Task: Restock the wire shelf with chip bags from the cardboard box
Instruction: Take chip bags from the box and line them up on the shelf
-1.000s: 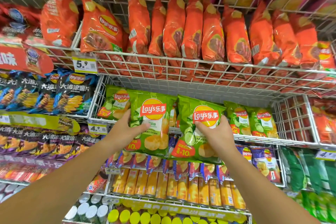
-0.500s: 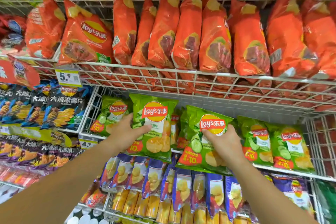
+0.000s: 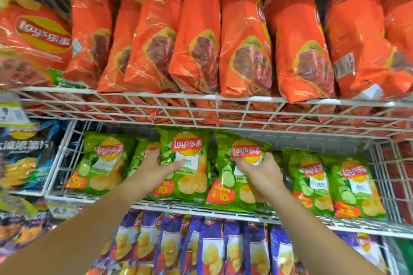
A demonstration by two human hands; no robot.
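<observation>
The left hand (image 3: 154, 169) gripped a green chip bag (image 3: 192, 185) and the right hand (image 3: 261, 173) clutched a second green chip bag (image 3: 225, 176), both upright in the wire shelf (image 3: 201, 209) among shelved green bags (image 3: 312, 181), so restocking seemed partly done, neither bag yet released, the cardboard box unseen.

Low slot between green chip bags (image 3: 310, 181) and upper wire shelf (image 3: 223, 107); wire wall (image 3: 384, 176) rightward

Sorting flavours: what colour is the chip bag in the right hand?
A green glossy chip bag, red-and-yellow logo; head view.
</observation>
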